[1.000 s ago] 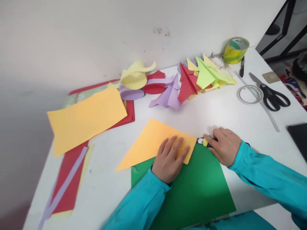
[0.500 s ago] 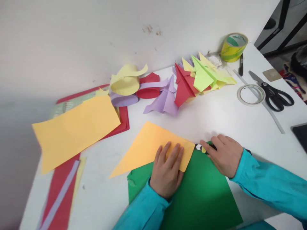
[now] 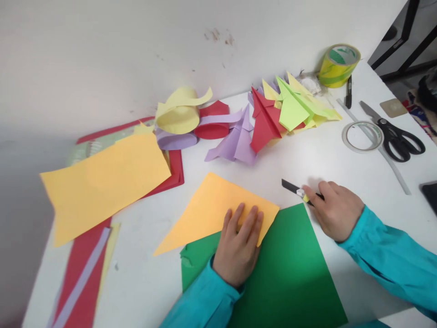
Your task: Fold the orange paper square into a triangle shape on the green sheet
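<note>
Head view: the left hand (image 3: 237, 248) lies flat, fingers spread, on orange paper (image 3: 203, 212) overlapping the green sheet (image 3: 283, 269) toward ten o'clock. The right hand (image 3: 336, 211) grips a cutter (image 3: 301, 193) at the left hand's two o'clock. Best press firmly, fingertips clear of the blade (image 3: 289, 185).

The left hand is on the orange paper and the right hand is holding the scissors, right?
Not quite: the right hand holds a cutter knife, not the scissors, which lie on the table, as the head view shows. The left hand is indeed on the orange paper.
</note>
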Available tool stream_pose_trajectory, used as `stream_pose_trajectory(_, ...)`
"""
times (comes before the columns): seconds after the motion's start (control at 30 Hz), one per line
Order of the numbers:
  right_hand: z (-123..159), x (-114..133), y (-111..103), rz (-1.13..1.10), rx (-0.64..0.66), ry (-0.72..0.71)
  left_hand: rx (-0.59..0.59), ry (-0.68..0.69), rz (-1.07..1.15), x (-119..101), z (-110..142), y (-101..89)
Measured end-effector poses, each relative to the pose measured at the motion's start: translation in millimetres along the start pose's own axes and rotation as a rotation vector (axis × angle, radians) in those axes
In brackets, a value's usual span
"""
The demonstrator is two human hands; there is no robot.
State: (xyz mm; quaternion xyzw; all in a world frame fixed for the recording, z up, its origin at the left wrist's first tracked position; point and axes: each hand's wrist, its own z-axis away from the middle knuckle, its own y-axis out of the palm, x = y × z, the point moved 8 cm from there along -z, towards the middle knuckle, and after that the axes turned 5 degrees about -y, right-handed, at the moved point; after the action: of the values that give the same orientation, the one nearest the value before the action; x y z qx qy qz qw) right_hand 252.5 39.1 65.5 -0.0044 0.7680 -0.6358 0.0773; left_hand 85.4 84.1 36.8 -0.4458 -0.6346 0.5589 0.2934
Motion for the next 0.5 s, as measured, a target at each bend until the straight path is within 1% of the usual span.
stream_pose_trajectory(0.13,1.8,-7.2,-0.8,0.014,-0.005,-0.011,-0.039,-0.011,0.022,2.1,0.0,-2.0)
stream_pose_trajectory(0.27,1.7,-16.9,0.6,0.064,0.01,0.041,-0.103,-0.047,0.127,9.5,0.2,-11.0)
stream_pose_trajectory(0.37,2.4,-37.2,3.6,0.143,0.021,0.122,-0.209,-0.19,0.289,24.4,3.3,-22.2)
stream_pose_trajectory(0.43,4.1,-53.2,6.9,0.2,0.029,0.172,-0.301,-0.323,0.372,36.8,9.7,-27.0)
stream_pose_trajectory(0.5,6.5,-67.8,10.9,0.241,0.029,0.212,-0.391,-0.475,0.427,50.4,20.5,-27.6)
